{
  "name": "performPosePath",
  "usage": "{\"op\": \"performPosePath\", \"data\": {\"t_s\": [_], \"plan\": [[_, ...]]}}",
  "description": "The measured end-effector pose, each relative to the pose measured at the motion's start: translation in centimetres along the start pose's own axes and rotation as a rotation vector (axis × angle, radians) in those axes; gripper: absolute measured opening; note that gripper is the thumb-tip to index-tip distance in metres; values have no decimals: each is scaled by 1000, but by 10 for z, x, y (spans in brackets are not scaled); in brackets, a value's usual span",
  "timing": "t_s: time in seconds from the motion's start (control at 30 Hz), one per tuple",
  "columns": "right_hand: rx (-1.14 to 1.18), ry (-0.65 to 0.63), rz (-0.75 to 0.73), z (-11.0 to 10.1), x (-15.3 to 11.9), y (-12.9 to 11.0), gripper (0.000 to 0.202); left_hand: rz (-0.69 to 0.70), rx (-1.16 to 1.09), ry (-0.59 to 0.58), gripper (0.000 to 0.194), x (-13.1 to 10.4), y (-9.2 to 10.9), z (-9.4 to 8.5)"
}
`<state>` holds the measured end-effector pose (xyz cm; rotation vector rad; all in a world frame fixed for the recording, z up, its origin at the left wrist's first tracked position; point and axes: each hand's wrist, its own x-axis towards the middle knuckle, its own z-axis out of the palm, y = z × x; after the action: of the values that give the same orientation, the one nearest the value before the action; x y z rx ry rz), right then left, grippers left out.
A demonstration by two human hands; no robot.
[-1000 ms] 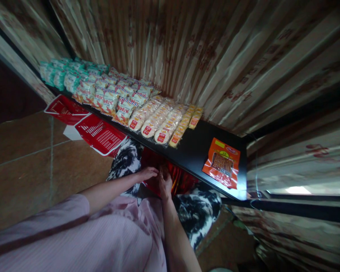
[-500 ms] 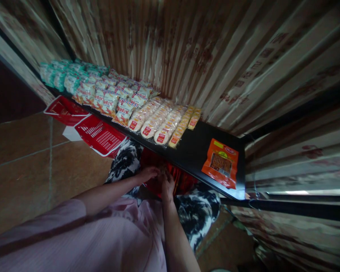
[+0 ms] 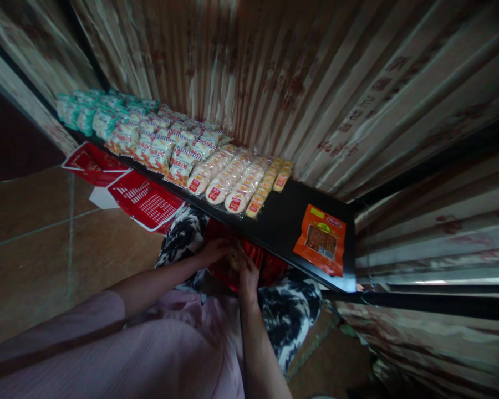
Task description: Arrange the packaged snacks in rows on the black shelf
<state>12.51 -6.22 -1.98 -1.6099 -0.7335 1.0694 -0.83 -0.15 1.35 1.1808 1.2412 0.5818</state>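
My left hand point(image 3: 217, 250) and my right hand point(image 3: 248, 271) meet between my knees, below the front edge of the black shelf point(image 3: 280, 224). Their fingers close around a small yellowish-brown thing point(image 3: 234, 261), too dim to name. Beneath and behind the hands shows something shiny and red point(image 3: 270, 265), its shape partly hidden by the shelf and my arms. Above them on the shelf lie clear-wrapped rows of round biscuits point(image 3: 249, 183) and narrower yellow packs point(image 3: 264, 189). An orange snack bag point(image 3: 322, 241) lies flat near the shelf's right end.
White printed snack packets point(image 3: 158, 147) and teal packets point(image 3: 85, 116) fill the shelf's left part. Red plastic baskets point(image 3: 143, 195) stand on the tiled floor point(image 3: 29, 233) at left. A pleated curtain point(image 3: 249, 72) hangs behind; a dark frame bar point(image 3: 419, 306) runs at right.
My left hand has moved slightly right, closer over my right hand. More of the yellowish-brown thing shows between the fingers. The view has shifted a little; the shelf goods stay put.
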Motion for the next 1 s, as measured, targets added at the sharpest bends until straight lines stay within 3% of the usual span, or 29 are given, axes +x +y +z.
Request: {"op": "performPosePath", "data": {"t_s": [0.27, 0.5, 0.7, 0.8, 1.0], "plan": [[123, 14, 51, 1, -6, -13, 47, -109, -134, -23, 40, -6, -1, 3], [265, -40, 51, -1, -10, -18, 46, -181, -169, 34, 32, -16, 11, 7], [427, -95, 44, -5, -19, -32, 48, -258, -339, 49, 21, -23, 14, 10], [417, -111, 42, -6, -24, -38, 50, -277, -374, 26, 13, -26, 16, 12], [417, -98, 40, -6, -25, -41, 48, -328, -421, -79, 18, -28, 20, 15]]}}
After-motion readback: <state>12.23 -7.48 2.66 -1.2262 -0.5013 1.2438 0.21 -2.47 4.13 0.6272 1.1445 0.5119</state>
